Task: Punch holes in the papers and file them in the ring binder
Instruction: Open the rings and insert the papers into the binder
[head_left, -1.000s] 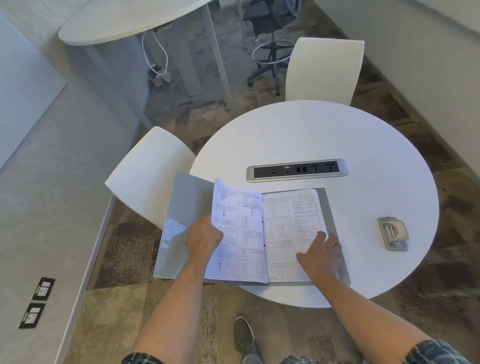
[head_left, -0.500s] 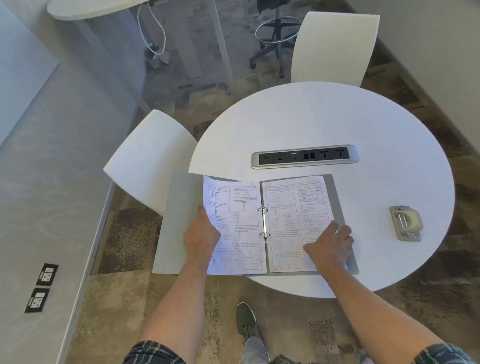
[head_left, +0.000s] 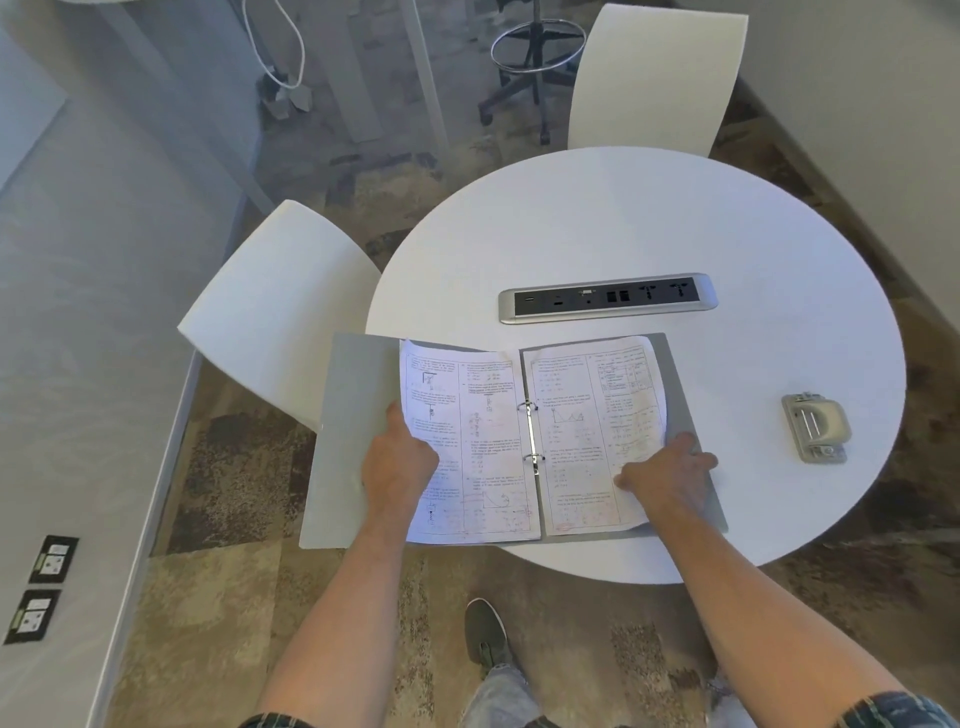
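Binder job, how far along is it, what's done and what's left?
Mostly done, it seems. Done: printed papers sit on both sides of the rings in the open binder, and the punch lies aside on the table. In hand: the left hand holds the left pages, the right hand rests on the right ones. Left: probably just closing the cover; no loose sheets are visible.

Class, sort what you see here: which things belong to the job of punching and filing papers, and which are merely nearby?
Part of the job:
ring binder, open on the table
papers on its rings
hole punch
left hand and right hand on the pages

Merely nearby:
round table
socket strip
two white chairs
stool
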